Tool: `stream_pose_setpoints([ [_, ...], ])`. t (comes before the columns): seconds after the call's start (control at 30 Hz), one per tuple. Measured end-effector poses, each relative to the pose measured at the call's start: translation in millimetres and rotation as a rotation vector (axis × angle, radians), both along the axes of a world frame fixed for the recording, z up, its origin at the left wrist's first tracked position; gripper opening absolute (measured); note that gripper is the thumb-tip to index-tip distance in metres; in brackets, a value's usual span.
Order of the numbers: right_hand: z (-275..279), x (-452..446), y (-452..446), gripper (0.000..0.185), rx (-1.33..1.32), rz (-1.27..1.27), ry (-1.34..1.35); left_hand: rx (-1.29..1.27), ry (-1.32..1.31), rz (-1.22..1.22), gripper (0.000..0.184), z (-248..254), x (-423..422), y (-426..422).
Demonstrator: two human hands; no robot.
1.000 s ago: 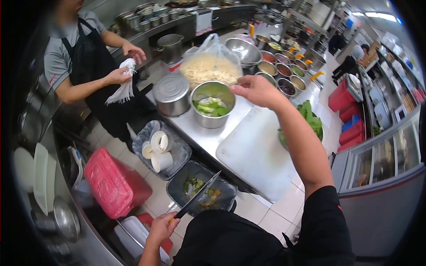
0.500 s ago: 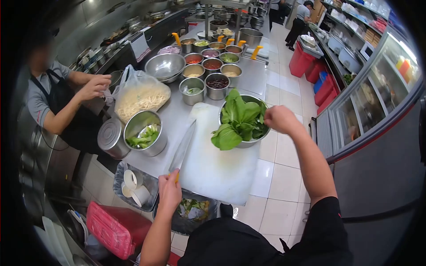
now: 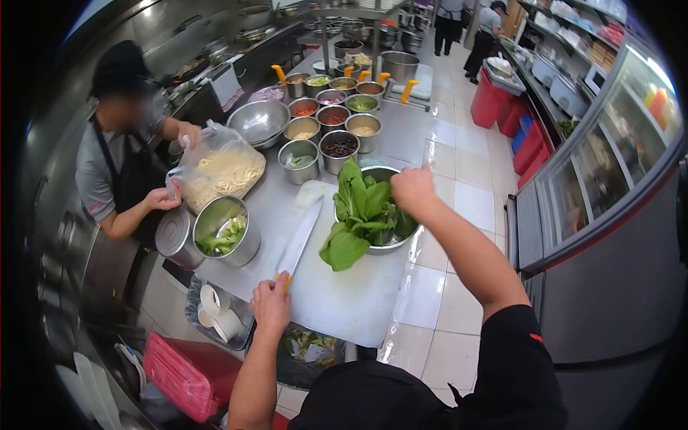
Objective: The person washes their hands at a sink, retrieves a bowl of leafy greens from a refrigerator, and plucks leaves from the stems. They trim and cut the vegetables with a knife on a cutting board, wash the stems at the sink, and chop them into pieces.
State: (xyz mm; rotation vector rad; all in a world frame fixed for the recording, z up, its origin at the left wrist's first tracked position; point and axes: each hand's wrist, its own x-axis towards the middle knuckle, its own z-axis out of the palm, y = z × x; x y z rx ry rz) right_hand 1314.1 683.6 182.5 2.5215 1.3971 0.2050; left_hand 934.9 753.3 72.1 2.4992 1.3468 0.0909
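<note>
My left hand (image 3: 271, 307) is closed around the orange handle of a large kitchen knife (image 3: 302, 231). Its broad blade points away from me, lying along the left side of a white cutting board (image 3: 337, 301). Over the far right of the board, my right hand (image 3: 413, 192) is closed at the edge of a bunch of leafy greens (image 3: 362, 204); its fingertips are partly hidden. The greens pile up in a metal bowl (image 3: 390, 249), and one big leaf hangs over the near-left rim onto the board.
A metal pot (image 3: 247, 244) with cut greens stands left of the board. Beyond are several ingredient tins (image 3: 337, 148) and a steel bowl (image 3: 259, 122). At the left, a co-worker (image 3: 118, 158) holds a plastic bag of noodles (image 3: 222, 172). A scrap bin (image 3: 312, 351) sits below the near edge.
My right hand has moved left across the bowl, and the greens lean further over its near-left rim. The co-worker has leaned in and now grips the noodle bag. My left hand keeps the knife.
</note>
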Motion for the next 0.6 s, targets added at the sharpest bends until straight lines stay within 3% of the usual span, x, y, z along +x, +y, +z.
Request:
stream_pose_setpoints([
  [0.07,33,9,-12,0.015,0.128,0.039,-0.043,-0.002,-0.017,-0.010,0.061,-1,-1,1],
  [0.17,77,23,-22,0.018,0.183,0.003,0.152,-0.021,0.010,-0.016,0.060,1,-3,3],
  [0.37,131,6,-43,0.017,0.582,0.334,0.286,-0.136,-0.113,-0.078,0.058,7,-18,13],
  [0.47,153,-25,-48,0.016,0.686,0.473,0.328,-0.142,-0.414,-0.137,0.061,19,-30,28],
  [0.53,161,-47,-48,0.018,0.704,0.565,0.363,-0.261,-0.527,-0.124,0.062,60,-32,32],
  [0.6,167,-74,-33,0.019,0.651,0.703,0.278,-0.429,-0.813,-0.171,0.059,69,-33,42],
])
